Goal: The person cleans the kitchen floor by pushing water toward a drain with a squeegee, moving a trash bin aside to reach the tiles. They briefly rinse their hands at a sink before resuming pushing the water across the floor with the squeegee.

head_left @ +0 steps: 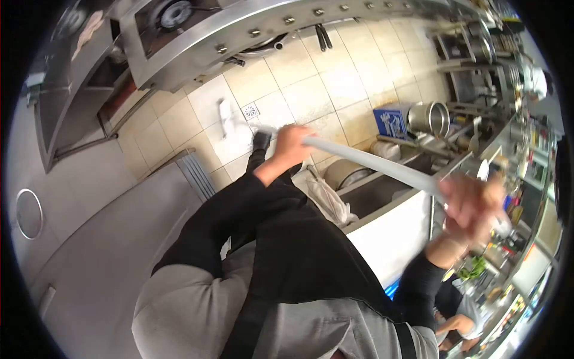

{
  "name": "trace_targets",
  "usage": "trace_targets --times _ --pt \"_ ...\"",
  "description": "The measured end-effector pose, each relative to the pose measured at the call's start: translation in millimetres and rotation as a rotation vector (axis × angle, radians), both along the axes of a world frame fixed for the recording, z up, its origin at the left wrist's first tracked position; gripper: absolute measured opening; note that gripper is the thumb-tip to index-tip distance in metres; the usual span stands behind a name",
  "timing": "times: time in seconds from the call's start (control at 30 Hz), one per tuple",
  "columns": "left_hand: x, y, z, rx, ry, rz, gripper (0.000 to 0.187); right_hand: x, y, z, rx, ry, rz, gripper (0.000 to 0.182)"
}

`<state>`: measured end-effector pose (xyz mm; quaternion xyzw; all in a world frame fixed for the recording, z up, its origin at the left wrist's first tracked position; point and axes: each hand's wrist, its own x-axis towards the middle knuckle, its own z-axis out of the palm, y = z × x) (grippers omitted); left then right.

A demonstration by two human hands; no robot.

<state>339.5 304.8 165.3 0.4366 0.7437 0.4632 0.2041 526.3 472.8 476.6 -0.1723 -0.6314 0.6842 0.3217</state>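
A long pale grey pole (pixel 371 160) slants across the view, with both of my hands closed around it. My left hand (pixel 291 146) grips it near my dark shoe, and my right hand (pixel 475 206) holds the end at the right, blurred by motion. Beyond my left hand, the pole runs down to a blurred white head (pixel 226 118) on the tiled floor (pixel 299 99), beside a small square drain (pixel 250 110).
A steel stove (pixel 269 30) with knobs spans the top. A blue box (pixel 391 122) and a steel pot (pixel 429 118) stand at the right. A cloth (pixel 326 194) hangs near the sink. Another person (pixel 463 314) is at the lower right.
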Motion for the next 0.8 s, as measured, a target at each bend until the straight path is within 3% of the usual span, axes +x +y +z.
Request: trace_targets --times 0.07,0.13,0.17,0.2,0.23,0.27,0.3,0.33,0.37,0.4,0.53,0.6,0.67,0.7,0.77,0.8 --pt "31.8 -42.5 -53.3 -0.274 0.073 0.170 0.012 -5.9 -8.8 -67.7 -0.276 0.070 0.001 0.042" --pt "60.6 -75.3 -103.9 -0.331 0.005 0.230 0.014 -6.1 -27.4 -98.9 -0.550 0.082 -0.034 0.048" --pt "81.2 -78.2 -120.4 -0.219 -0.020 0.255 0.012 8.3 -31.2 -99.1 -0.527 0.052 0.023 0.051" --pt "99.0 -66.2 -109.7 -0.333 -0.140 0.218 0.009 24.9 -26.7 -94.0 -0.487 0.026 0.086 0.053" --pt "113.1 -40.9 -76.5 -0.416 -0.148 0.194 0.004 44.3 -17.1 -76.2 -0.293 -0.033 0.139 0.052" --pt "139.6 -17.1 -91.7 -0.152 -0.097 0.305 0.002 50.5 -15.9 -51.1 -0.186 -0.019 0.117 0.048" --pt "147.8 16.3 -77.8 -0.079 -0.323 0.215 0.005 68.7 -10.1 -29.1 -0.102 -0.021 0.141 0.042" --pt "152.2 52.5 -48.3 0.110 -0.223 0.198 0.012 71.9 -7.1 -3.2 0.121 -0.087 0.227 0.041" --pt "165.1 88.5 -67.4 0.151 -0.156 0.201 0.020 64.5 -11.0 16.9 0.156 -0.080 0.310 0.043" --pt "167.4 115.5 -61.9 0.172 -0.171 0.200 0.033 59.4 -23.6 23.7 0.272 -0.182 0.258 0.046" --pt "124.2 160.5 -26.7 0.257 -0.075 -0.186 0.042 39.5 -55.5 3.5 0.741 -0.196 0.043 0.044" --pt "117.3 159.0 0.9 0.352 -0.045 -0.215 0.036 74.5 -38.4 19.4 0.729 -0.094 0.056 0.040" --pt "111.9 130.2 21.4 0.325 -0.078 -0.126 0.025 105.9 -9.4 37.4 0.494 0.193 0.177 0.032" --pt "102.4 105.2 23.8 0.267 -0.032 -0.138 0.020 107.8 -5.0 38.8 0.497 0.198 0.187 0.032" --pt "77.4 43.1 6.8 0.129 0.045 -0.133 0.011 106.6 -0.4 40.8 0.165 0.198 0.119 0.036" --pt "58.0 6.3 -6.6 0.059 0.024 -0.098 0.011 86.1 -9.0 14.8 0.017 0.133 0.162 0.035"
